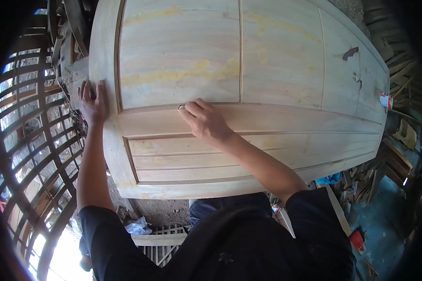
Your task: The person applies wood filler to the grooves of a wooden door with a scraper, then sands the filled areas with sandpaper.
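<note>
A large pale wooden panel door [173, 56] lies flat in front of me, with yellowish filler streaks and grooved mouldings around its panels. My right hand [205, 122] is closed, its fingertips pinching a small folded piece of sandpaper [181, 107] against the moulding below the big panel. Most of that piece is hidden by the fingers. At the door's left edge, my left hand [94, 107] rests with its fingers apart and holds nothing.
A torn brown scrap [350, 53] lies on the door's far right part. Near the right edge stands a red and white can [386, 100]. A slatted lattice [37, 117] runs along the left. Wood offcuts [401, 75] are piled at right.
</note>
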